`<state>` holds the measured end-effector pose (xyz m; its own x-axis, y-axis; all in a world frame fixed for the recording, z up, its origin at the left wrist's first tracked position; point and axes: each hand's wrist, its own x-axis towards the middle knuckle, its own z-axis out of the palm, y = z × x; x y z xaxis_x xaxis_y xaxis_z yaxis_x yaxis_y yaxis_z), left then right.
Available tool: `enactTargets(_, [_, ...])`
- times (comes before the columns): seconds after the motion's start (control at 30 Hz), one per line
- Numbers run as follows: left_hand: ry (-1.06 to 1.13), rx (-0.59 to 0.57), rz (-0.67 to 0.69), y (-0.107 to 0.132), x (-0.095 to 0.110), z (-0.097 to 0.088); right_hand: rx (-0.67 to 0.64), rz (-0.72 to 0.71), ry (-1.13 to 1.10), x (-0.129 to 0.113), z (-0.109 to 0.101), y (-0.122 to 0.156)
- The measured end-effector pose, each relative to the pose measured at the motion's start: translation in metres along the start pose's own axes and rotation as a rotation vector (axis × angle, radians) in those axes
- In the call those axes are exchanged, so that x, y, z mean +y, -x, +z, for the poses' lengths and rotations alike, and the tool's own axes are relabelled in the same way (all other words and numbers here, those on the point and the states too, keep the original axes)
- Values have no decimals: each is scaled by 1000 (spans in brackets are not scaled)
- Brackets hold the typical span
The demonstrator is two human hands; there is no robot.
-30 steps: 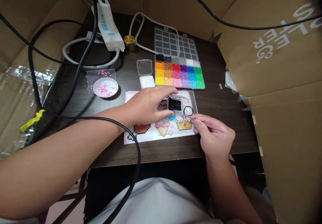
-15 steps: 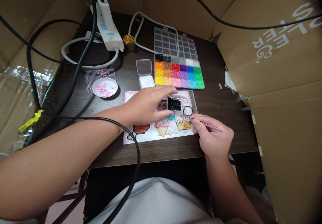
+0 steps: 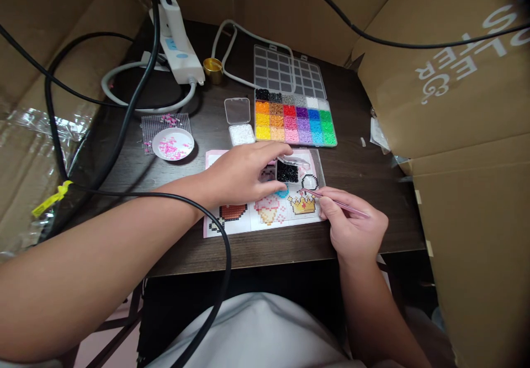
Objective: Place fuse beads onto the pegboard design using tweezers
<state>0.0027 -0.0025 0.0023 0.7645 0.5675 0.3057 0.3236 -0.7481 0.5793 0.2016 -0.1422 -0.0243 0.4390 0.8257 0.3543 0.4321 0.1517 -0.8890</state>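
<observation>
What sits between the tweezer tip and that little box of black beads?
Nothing visible. The tweezers in the right hand point across open pattern sheet toward the black bead box, which the left hand touches from the other side.

Beyond the hands sit a many-coloured bead organiser (image 3: 295, 120), a white dish of pink beads (image 3: 173, 143) and a gold cap (image 3: 213, 68).

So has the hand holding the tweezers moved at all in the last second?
Barely. The right hand with the pink tweezers has slid slightly right and toward the table's near edge; the tips stay beside the crown picture on the pattern sheet.
</observation>
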Motion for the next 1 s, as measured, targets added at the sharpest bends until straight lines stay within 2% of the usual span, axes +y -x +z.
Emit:
enactTargets(0.23, [4,-3,4,0,0,0,6,46,9,0,-1,0])
enactTargets(0.5, [4,-1,3,0,0,0,-62,-18,31,0,-3,0])
enactTargets(1.0, [-1,-14,-16,0,0,-1,-77,-25,60,1,-3,0])
